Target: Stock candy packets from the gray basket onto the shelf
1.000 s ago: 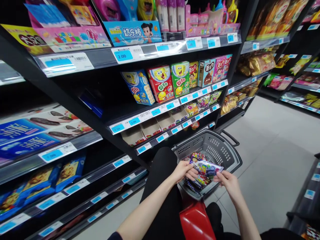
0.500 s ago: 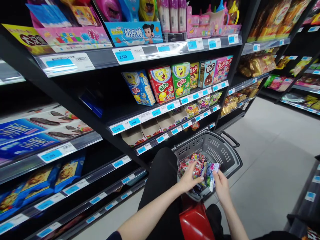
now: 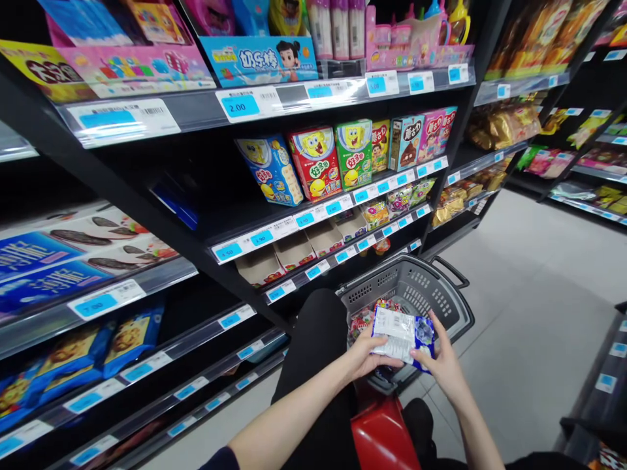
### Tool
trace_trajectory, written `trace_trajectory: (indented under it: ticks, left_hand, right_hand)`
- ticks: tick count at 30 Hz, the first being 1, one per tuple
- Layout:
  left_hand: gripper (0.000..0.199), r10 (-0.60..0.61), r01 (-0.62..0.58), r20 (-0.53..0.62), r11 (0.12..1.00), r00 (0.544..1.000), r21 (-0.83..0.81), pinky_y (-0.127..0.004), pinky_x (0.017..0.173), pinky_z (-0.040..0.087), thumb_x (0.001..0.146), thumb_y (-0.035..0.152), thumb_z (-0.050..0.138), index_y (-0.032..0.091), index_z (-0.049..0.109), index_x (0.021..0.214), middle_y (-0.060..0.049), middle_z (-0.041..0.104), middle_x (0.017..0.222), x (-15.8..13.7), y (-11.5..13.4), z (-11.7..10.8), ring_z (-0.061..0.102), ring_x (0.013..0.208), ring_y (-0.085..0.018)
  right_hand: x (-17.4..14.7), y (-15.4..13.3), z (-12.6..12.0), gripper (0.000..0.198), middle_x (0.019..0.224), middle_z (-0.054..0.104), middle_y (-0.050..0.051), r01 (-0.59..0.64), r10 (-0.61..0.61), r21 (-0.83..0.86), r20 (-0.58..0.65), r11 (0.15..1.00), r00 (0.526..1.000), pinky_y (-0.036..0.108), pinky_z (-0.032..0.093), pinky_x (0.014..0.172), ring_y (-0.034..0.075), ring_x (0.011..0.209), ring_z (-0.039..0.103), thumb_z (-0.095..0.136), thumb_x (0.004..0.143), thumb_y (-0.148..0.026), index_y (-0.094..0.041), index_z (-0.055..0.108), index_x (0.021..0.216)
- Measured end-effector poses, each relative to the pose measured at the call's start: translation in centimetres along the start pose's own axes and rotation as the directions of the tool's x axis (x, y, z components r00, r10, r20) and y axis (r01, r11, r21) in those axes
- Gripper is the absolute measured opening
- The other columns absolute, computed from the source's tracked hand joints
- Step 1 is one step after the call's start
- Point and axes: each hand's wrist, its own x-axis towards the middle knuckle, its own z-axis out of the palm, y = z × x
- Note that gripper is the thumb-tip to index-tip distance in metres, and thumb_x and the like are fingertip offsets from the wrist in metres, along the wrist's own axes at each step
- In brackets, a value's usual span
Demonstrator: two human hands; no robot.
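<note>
Left hand and right hand are pinching a white-and-blue packet.
They are gripping opposite ends above the grey basket, toward its near edge; colourful packets are lying inside, by the left edge.

View from head, forward and down, hands near

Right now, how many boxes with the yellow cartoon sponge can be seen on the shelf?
3, in one row: the blue box on the left, the red box in the middle, the green box on the right. More may be hidden behind them.
</note>
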Motion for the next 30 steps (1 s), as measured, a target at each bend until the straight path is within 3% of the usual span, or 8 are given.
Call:
trace_trajectory:
  ticks: [2,5,10,13,17,19,25,30]
  left_hand:
    - [0.059,0.003,-0.003,-0.001,1.000,1.000,-0.004,-0.040,0.065,0.054,0.067,0.012,0.062,0.017,0.037,0.120,-0.015,0.056,0.110,0.2,0.0,-0.1,0.061,0.089,-0.030]
    - [0.071,0.023,-0.020,-0.027,0.991,0.999,0.133,-0.032,0.053,0.055,0.066,0.016,0.064,0.023,0.030,0.128,-0.014,0.055,0.111,0.5,0.5,-0.3,0.063,0.081,-0.027]
    - [0.098,0.179,-0.162,-0.006,0.903,0.984,0.397,-0.022,0.040,0.049,0.060,0.019,0.071,0.034,0.010,0.136,-0.011,0.053,0.117,0.6,1.9,-0.5,0.062,0.064,-0.017]
    - [0.078,0.176,-0.131,-0.045,0.859,0.983,0.496,-0.026,0.044,0.049,0.060,0.024,0.071,0.022,0.037,0.130,-0.010,0.061,0.105,0.4,2.2,-0.4,0.061,0.060,-0.017]
    - [0.041,0.334,-0.198,-0.087,0.729,0.939,0.655,-0.030,0.073,0.047,0.056,0.023,0.072,0.011,0.068,0.095,-0.009,0.068,0.092,0.2,2.2,-0.3,0.061,0.079,-0.022]
    - [0.028,0.383,-0.214,-0.083,0.669,0.920,0.711,-0.029,0.079,0.044,0.058,0.023,0.071,0.012,0.071,0.084,-0.008,0.070,0.087,0.2,2.2,-0.3,0.061,0.084,-0.023]
    - [0.017,0.447,-0.184,-0.109,0.562,0.888,0.806,-0.026,0.071,0.044,0.062,0.027,0.068,0.013,0.071,0.070,-0.007,0.070,0.073,0.3,1.9,-0.3,0.062,0.073,-0.020]
    - [0.016,0.471,-0.149,-0.161,0.554,0.868,0.819,-0.024,0.065,0.041,0.062,0.028,0.066,0.012,0.068,0.064,-0.003,0.067,0.065,0.6,1.7,-0.5,0.058,0.066,-0.017]
  right_hand:
    - [-0.1,0.5,0.6,0.080,0.135,0.038,0.009,-0.087,0.088,0.143,0.005,0.986,0.996,0.041,0.038,0.094,0.026,0.117,0.042,0.069,0.062,-0.033,-0.025,0.031,0.131]
    - [-0.2,1.0,1.0,0.068,0.125,0.051,0.010,-0.215,0.203,0.275,0.070,0.937,0.977,0.043,0.041,0.091,0.027,0.107,0.052,0.069,0.063,-0.034,-0.022,0.042,0.125]
    - [-0.1,0.9,0.5,0.053,0.111,0.062,0.009,-0.231,0.222,0.248,0.067,0.941,0.973,0.042,0.044,0.086,0.026,0.098,0.058,0.070,0.062,-0.033,-0.020,0.058,0.111]
    - [-0.3,0.3,0.4,0.042,0.101,0.067,0.009,-0.212,0.211,0.174,0.027,0.962,0.977,0.042,0.046,0.084,0.027,0.093,0.060,0.071,0.059,-0.034,-0.019,0.066,0.097]
    - [-0.7,-0.5,0.7,0.034,0.094,0.069,0.009,-0.168,0.170,0.082,-0.029,0.982,0.985,0.040,0.047,0.080,0.026,0.087,0.061,0.069,0.060,-0.036,-0.019,0.069,0.090]
    - [-0.8,-0.7,0.8,0.027,0.086,0.071,0.007,-0.138,0.139,0.022,-0.054,0.990,0.989,0.038,0.046,0.078,0.025,0.081,0.062,0.066,0.062,-0.038,-0.020,0.070,0.081]
    - [-0.4,-0.3,1.1,0.026,0.060,0.062,0.000,-0.083,0.080,-0.163,-0.026,0.983,0.996,0.027,0.042,0.059,0.017,0.060,0.055,0.057,0.070,-0.043,-0.018,0.061,0.064]
    - [-0.1,0.9,1.5,0.029,0.052,0.054,-0.002,-0.104,0.092,-0.243,-0.059,0.964,0.994,0.026,0.037,0.053,0.015,0.051,0.048,0.052,0.071,-0.046,-0.019,0.054,0.060]
